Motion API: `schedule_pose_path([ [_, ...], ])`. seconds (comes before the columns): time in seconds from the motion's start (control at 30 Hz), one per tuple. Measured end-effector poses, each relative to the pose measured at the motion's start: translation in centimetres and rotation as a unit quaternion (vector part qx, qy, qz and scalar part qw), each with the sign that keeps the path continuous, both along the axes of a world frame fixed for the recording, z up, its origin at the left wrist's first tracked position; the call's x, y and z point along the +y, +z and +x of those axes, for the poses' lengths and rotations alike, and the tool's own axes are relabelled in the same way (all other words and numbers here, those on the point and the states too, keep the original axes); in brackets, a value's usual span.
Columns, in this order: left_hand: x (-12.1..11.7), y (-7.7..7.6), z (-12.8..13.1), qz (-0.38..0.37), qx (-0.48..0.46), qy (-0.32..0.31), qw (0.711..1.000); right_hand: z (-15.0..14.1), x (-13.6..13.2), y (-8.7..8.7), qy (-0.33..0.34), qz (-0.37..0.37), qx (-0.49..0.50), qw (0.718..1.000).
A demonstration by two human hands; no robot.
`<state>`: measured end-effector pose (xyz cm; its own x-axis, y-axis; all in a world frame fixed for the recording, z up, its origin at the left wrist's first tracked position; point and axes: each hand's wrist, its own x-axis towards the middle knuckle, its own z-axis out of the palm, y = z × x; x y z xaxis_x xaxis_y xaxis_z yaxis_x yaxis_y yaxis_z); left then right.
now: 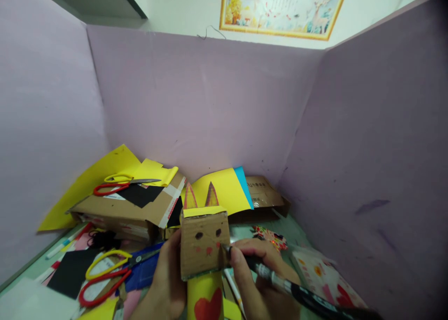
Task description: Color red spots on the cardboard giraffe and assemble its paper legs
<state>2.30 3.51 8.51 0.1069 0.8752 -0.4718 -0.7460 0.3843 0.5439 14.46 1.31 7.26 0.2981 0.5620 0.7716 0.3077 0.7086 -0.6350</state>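
My left hand [167, 278] is wrapped round the left side of a cardboard animal figure [205, 247]. The figure has a brown box head with two pointed ears, drawn eyes and nose, and a yellow tube body with a red heart. My right hand [257, 275] grips a black marker pen [297, 294], and its tip touches the right cheek of the cardboard face.
Red and yellow scissors [105, 271] lie at the lower left on black and blue paper. A second pair of scissors [121, 184] rests on a flat cardboard box [126, 212] with yellow sheets. Yellow and blue paper [231, 189] leans behind. Purple partition walls [210, 100] enclose the desk on three sides.
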Motion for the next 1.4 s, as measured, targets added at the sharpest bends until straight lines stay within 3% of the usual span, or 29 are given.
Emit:
schedule_pose_path([
  [0.73, -0.2, -0.1, 0.0, 0.007, -0.003, -0.001, 1.000, 0.0, 0.0, 0.2, 0.005, -0.017, 0.015, 1.000],
  [0.97, -0.1, -0.4, -0.1, 0.020, -0.037, -0.040, 0.998, -0.3, -0.6, 0.1, 0.022, -0.043, 0.060, 0.997],
  [1.13, 0.1, -1.2, -0.4, 0.056, -0.055, -0.077, 0.994, -0.4, -0.7, -0.4, 0.024, -0.015, 0.022, 0.999],
  [1.27, 0.2, -1.7, -0.6, 0.039, -0.060, -0.064, 0.995, -0.5, -0.6, -0.4, 0.024, -0.012, 0.006, 1.000],
  [1.4, 0.1, -1.2, -0.4, 0.015, -0.041, -0.037, 0.998, -0.5, -0.7, -0.1, 0.017, -0.022, -0.001, 1.000],
])
